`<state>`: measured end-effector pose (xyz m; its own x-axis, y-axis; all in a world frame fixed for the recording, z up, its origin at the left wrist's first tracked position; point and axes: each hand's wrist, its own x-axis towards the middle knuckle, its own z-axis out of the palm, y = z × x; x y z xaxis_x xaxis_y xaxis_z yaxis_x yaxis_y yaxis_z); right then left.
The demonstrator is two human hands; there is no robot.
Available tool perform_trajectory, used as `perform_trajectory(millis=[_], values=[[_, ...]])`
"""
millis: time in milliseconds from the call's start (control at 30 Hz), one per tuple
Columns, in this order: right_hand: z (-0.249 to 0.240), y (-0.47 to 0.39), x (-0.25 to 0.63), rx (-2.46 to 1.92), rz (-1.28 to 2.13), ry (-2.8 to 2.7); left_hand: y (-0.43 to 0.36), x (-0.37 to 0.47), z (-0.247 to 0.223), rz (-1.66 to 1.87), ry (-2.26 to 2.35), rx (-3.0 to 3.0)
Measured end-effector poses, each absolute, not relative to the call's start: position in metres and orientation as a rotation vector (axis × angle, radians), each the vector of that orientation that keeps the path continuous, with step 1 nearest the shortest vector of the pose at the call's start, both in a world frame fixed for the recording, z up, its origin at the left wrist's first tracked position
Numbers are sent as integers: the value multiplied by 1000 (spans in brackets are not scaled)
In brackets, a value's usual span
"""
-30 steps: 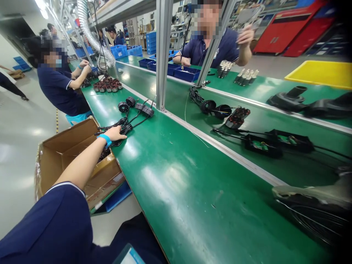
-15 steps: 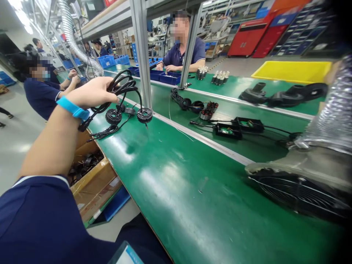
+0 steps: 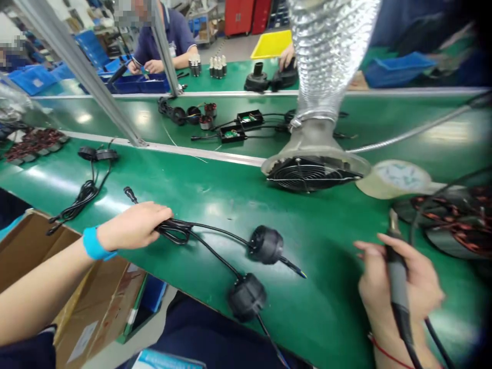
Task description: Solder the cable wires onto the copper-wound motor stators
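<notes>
My left hand (image 3: 134, 224) is closed around a folded bundle of black cables (image 3: 179, 229) above the green bench. A black connector (image 3: 129, 193) pokes out behind the fingers. To its right, the cables run to two round black housings (image 3: 266, 244), the nearer one close to the bench's front edge. Thin coloured wire ends (image 3: 295, 267) stick out from the far housing. On the right, my right hand (image 3: 372, 282) grips a soldering iron (image 3: 396, 277) with its metal tip pointing up and away. Copper-wound motor stators (image 3: 461, 220) lie just beyond that hand.
A fume extractor hood (image 3: 315, 171) hangs over the bench middle. A tape roll (image 3: 394, 178) stands beside it. Another cabled pair of round parts (image 3: 100, 154) lies left. Below the left edge is a cardboard box (image 3: 92, 307). Co-workers sit across the bench.
The view has swung right. My left hand has brought the cables and housings from the far left to in front of me. My right hand, holding the soldering iron, has come into view.
</notes>
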<state>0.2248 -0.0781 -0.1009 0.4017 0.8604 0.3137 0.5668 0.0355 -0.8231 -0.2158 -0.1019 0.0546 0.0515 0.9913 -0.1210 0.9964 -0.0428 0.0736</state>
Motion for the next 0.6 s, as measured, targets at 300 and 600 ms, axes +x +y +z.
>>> perform_trajectory(millis=[300, 600], values=[[-116, -69, 232, -1516, 240, -1220, -79, -210, 24, -473, 1669, 2452], [-112, -72, 234, -1414, 153, -1506, 81, -134, -26, 200, 2288, 1909]])
